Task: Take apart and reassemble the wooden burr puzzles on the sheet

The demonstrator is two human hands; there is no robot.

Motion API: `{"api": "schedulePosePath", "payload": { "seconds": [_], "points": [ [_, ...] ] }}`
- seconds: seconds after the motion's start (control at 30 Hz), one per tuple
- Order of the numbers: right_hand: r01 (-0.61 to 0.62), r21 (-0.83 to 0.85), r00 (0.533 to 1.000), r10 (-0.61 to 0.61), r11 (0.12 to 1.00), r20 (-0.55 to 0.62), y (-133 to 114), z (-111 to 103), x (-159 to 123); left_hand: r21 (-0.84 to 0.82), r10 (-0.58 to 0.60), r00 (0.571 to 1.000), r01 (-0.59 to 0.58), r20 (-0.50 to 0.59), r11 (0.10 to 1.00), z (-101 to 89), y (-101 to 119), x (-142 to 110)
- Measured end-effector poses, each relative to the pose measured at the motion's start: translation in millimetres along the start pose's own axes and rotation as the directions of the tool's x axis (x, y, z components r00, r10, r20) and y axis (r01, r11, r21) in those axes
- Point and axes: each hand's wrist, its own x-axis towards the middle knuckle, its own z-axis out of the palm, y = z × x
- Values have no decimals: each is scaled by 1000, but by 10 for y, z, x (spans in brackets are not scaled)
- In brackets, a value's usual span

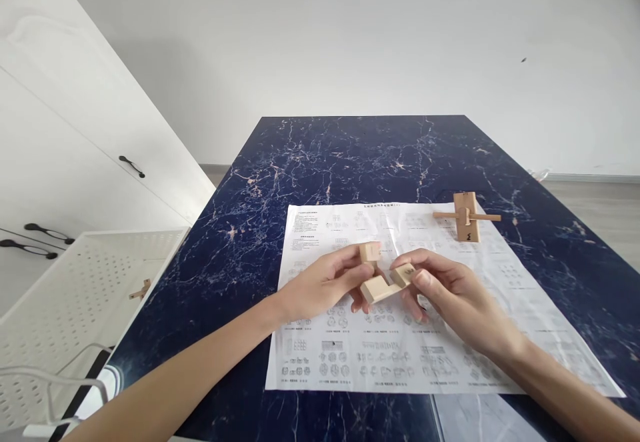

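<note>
Two pale notched wooden puzzle pieces are held over the middle of the printed sheet (pixel 310 229). My left hand (pixel 320 279) is closed on one piece (pixel 370 252), thumb against its side, with its squared end showing above the fingers. Between finger and thumb, my right hand (pixel 457 295) pinches the other piece (pixel 379 289), which has a wide notch and a small dark mark on its right end. The pieces lie close together near the notch; whether they interlock I cannot tell. Fingers hide part of both.
An assembled wooden cross-shaped puzzle (pixel 467 217) rests at the sheet's upper right. Underneath is a dark blue marbled table (pixel 340 155). To the left stand a white cabinet (pixel 90 115) and a white perforated basket (pixel 100 262), with a small wooden piece (pixel 141 289) inside.
</note>
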Motion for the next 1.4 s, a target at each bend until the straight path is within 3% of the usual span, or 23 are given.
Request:
{"api": "schedulePosePath", "payload": {
  "seconds": [0.13, 0.47, 0.93, 1.1, 1.27, 1.4],
  "points": [
    [-18, -21, 1000, 18, 1000, -6, -44, 34, 15, 36, 11, 997, -14, 79, 999, 32, -8, -20],
    [15, -73, 995, -22, 997, -95, -63, 62, -23, 21, 12, 992, -15, 126, 1000, 62, 26, -81],
    [76, -299, 972, -138, 951, -192, 4, 77, -49, 49, -37, 999, 36, 13, 998, 113, -38, -75],
    [71, -347, 963, -155, 935, -219, 1, 87, -48, 190, -22, 1000, 23, -8, 981, 109, -14, -88],
    [52, -341, 965, -135, 939, -224, -38, 105, -60, 433, 63, 998, -46, -25, 900, 108, 27, -101],
    [1, -295, 976, -66, 956, -209, -41, 105, -49, 467, 119, 993, -94, -25, 879, 132, 44, -104]
  ]
}}
